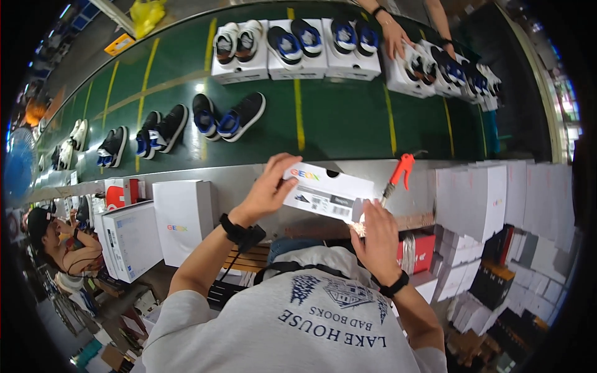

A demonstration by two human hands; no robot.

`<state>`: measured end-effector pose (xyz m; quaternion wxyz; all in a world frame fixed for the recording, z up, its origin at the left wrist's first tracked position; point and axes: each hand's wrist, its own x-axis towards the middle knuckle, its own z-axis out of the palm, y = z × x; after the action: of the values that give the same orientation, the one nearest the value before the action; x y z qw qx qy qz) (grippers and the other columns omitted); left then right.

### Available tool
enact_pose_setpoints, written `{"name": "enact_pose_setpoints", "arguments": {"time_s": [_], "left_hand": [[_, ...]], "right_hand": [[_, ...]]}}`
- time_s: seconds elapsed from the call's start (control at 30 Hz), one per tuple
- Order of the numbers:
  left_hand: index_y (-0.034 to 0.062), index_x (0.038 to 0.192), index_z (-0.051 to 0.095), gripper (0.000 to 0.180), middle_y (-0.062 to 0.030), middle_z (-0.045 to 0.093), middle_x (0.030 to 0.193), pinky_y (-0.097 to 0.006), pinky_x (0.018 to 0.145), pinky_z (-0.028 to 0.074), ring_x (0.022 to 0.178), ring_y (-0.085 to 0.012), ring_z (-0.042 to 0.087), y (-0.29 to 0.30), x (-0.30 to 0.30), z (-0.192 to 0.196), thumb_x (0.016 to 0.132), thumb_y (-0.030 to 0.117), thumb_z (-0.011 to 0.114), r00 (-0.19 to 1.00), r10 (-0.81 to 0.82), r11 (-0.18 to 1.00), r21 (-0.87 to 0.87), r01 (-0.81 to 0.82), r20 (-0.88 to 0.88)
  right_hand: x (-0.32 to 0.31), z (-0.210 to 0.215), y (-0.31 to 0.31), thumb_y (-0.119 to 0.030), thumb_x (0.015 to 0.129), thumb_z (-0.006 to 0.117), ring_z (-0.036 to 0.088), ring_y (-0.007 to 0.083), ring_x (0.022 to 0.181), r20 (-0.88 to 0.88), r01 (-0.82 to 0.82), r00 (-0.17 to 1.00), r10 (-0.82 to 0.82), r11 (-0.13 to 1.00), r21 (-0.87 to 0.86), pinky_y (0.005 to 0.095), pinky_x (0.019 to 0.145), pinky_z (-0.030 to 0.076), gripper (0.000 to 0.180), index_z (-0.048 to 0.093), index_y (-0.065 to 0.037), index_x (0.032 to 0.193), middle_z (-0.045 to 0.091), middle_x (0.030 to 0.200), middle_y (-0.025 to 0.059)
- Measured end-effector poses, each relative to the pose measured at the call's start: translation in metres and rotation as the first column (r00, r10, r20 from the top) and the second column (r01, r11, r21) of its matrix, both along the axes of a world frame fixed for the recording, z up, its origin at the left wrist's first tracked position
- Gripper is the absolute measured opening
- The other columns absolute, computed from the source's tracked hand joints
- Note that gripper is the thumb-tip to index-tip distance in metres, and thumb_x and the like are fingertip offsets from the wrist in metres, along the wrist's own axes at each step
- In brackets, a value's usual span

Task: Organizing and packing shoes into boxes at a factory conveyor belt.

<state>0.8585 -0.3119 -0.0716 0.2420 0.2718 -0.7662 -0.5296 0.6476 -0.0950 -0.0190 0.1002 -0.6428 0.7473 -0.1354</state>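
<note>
A white shoe box (348, 185) with a printed label on its end is held in front of me, over the metal edge of the green conveyor belt (336, 124). My left hand (268, 189) is closed on its left end, thumb on the near face. At the other end, the fingers of my right hand (377, 239) press against the right corner. Beside that thumb is a small pale bumpy thing (359, 227) that I cannot make out. Just past the right hand is a red air blow gun (403, 171).
Pairs of dark sneakers (230, 117) line the belt's near side. Farther off, shoes stand on white boxes (297, 67), where another person's hands (393, 34) touch a pair. Box stacks (471, 199) rise at right; white boxes (183, 217) stand at left, near a seated person (68, 245).
</note>
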Motion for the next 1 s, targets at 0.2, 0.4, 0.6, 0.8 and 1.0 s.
{"name": "enact_pose_setpoints", "arguments": {"time_s": [0.2, 0.4, 0.6, 0.8, 1.0], "left_hand": [[0.0081, 0.128, 0.056, 0.039, -0.0121, 0.055, 0.114, -0.032, 0.078, 0.046, 0.092, -0.0230, 0.056, -0.050, 0.011, -0.010, 0.090, 0.012, 0.065, 0.988, 0.053, 0.998, 0.033, -0.058, 0.144], [0.0094, 0.119, 0.061, 0.050, -0.0239, 0.057, 0.104, -0.047, 0.088, 0.048, 0.103, -0.0429, 0.056, -0.163, 0.095, -0.122, 0.072, 0.017, 0.076, 0.529, 0.440, 0.836, -0.546, 0.053, 0.726], [0.0119, 0.112, 0.066, 0.038, -0.0236, 0.056, 0.107, -0.047, 0.085, 0.051, 0.098, -0.0412, 0.061, -0.192, 0.107, -0.146, 0.075, 0.017, 0.075, 0.659, 0.283, 0.892, -0.443, 0.085, 0.697], [-0.0020, 0.112, 0.063, 0.046, -0.0253, 0.059, 0.106, -0.044, 0.082, 0.048, 0.098, -0.0417, 0.058, -0.158, 0.098, -0.098, 0.083, 0.032, 0.073, 0.786, 0.404, 0.895, -0.381, -0.233, 0.468], [0.0016, 0.099, 0.067, 0.034, -0.0241, 0.056, 0.115, -0.044, 0.085, 0.046, 0.100, -0.0407, 0.057, -0.075, 0.047, -0.007, 0.075, 0.023, 0.078, 0.921, 0.354, 0.855, -0.457, -0.247, 0.164]], "right_hand": [[0.001, 0.019, -0.064, -0.030, 0.065, 0.083, 0.028, 0.0419, 0.139, -0.044, -0.068, 0.996, 0.073, 0.991, 0.118, 0.0555, 0.106, 0.033, 0.088, 0.044, -0.020, 0.143, 0.031, 0.146, 0.0254], [-0.003, 0.001, -0.074, -0.023, 0.059, 0.081, 0.039, 0.0415, 0.126, 0.029, -0.144, 0.989, 0.144, 0.990, -0.008, 0.0475, 0.096, 0.043, 0.093, 0.044, -0.017, 0.144, 0.040, 0.130, 0.0226], [-0.006, 0.005, -0.071, -0.019, 0.060, 0.079, 0.042, 0.0396, 0.124, 0.078, -0.185, 0.980, 0.182, 0.982, 0.042, 0.0456, 0.095, 0.047, 0.092, 0.042, -0.015, 0.145, 0.043, 0.128, 0.0221], [0.005, 0.006, -0.070, -0.016, 0.063, 0.079, 0.044, 0.0386, 0.123, 0.026, -0.190, 0.981, 0.190, 0.982, -0.020, 0.0475, 0.098, 0.045, 0.087, 0.045, -0.020, 0.143, 0.043, 0.130, 0.0225], [0.027, -0.059, -0.041, -0.005, 0.074, 0.065, 0.043, 0.0388, 0.127, -0.092, -0.257, 0.962, 0.257, 0.966, 0.007, 0.0499, 0.099, 0.043, 0.070, 0.048, -0.016, 0.141, 0.044, 0.132, 0.0215]]}}
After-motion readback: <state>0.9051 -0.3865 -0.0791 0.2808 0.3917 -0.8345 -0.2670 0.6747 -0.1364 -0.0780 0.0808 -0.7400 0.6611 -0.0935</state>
